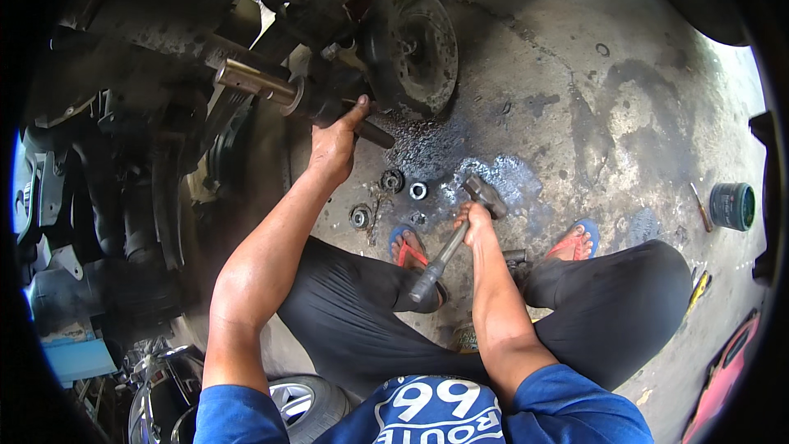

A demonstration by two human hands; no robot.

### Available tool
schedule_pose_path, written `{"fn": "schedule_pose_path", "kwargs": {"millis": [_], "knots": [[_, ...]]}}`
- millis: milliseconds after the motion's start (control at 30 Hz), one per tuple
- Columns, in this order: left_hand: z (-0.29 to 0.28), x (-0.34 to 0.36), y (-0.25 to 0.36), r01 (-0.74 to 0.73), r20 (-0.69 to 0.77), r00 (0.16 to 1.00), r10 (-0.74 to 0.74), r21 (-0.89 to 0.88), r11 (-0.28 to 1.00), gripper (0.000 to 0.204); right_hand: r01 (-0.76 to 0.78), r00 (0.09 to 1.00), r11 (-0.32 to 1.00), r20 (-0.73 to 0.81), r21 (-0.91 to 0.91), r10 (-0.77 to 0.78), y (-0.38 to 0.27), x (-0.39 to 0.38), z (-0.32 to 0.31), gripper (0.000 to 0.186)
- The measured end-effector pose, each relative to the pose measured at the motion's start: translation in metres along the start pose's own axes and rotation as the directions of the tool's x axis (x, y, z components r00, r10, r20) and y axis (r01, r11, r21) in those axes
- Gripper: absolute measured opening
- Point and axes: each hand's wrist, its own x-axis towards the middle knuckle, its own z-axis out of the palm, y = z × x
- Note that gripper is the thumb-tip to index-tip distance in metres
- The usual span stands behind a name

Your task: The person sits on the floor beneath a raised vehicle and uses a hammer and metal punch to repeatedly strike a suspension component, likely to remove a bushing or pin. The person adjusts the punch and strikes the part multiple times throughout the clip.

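My left hand [333,148] is closed around a dark metal part below the vehicle, its thumb on top and its other fingers mostly hidden. A bright, bare metal shaft [256,85] with a collar extends to the left of that hand. A short dark rod [376,135] sticks out on its right side. My right hand [474,222] grips a hammer close to its head [485,196]. The hammer's handle [440,263] slants down to the left, above my sandalled feet. Bearing-like rings, one dark [392,181] and one bright [418,191], lie on the floor between my hands.
A round, dirty drum or disc [415,49] stands at the upper middle, beside a wet, greasy patch [501,177]. Another ring part [360,215] lies near my left foot. At right are an open dark tub [731,205] and a thin tool [701,207]. A wheel [308,403] lies behind my left elbow.
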Motion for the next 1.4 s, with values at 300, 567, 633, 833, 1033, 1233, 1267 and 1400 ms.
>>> {"fn": "schedule_pose_path", "kwargs": {"millis": [300, 567, 633, 833, 1033, 1233, 1267, 1400], "knots": [[-0.003, 0.005, -0.007, -0.021, -0.023, 1.0, 0.02, -0.087, 0.996, 0.048, 0.102, 0.773, 0.934, 0.619, -0.343, 0.143, 0.026, -0.057, 0.085, 0.016], [-0.005, 0.002, -0.005, -0.031, 0.011, 0.999, 0.031, -0.003, 1.0, 0.039, -0.103, 0.985, 0.993, 0.147, 0.058, 0.094, 0.001, -0.02, 0.009, 0.009], [-0.005, 0.005, -0.007, -0.031, 0.016, 0.999, 0.031, 0.019, 0.999, 0.038, 0.046, 0.979, 0.996, -0.196, -0.07, -0.059, -0.007, -0.012, -0.015, 0.006], [-0.004, 0.011, -0.008, -0.073, -0.024, 0.997, 0.073, -0.006, 0.997, 0.043, -0.026, 0.997, 0.989, 0.077, 0.146, 0.015, 0.001, -0.031, 0.041, 0.017], [-0.01, 0.006, -0.001, -0.185, -0.028, 0.979, 0.204, 0.313, 0.932, 0.046, 0.12, 0.717, 0.811, 0.615, -0.573, 0.329, 0.01, -0.103, 0.109, 0.016], [-0.001, 0.005, -0.007, -0.033, -0.058, 0.998, 0.031, -0.043, 0.999, 0.032, -0.16, 0.792, 0.961, 0.551, -0.225, 0.261, 0.009, -0.078, 0.059, 0.023], [-0.001, 0.004, -0.007, -0.072, -0.061, 0.996, 0.072, 0.004, 0.997, 0.033, -0.205, 0.864, 0.965, 0.433, -0.162, 0.257, 0.008, -0.063, 0.044, 0.024], [-0.001, 0.004, -0.006, -0.029, -0.105, 0.994, 0.03, 0.005, 1.0, 0.037, 0.047, 0.998, 0.962, -0.036, -0.268, -0.059, 0.017, -0.019, -0.004, 0.005]]}}
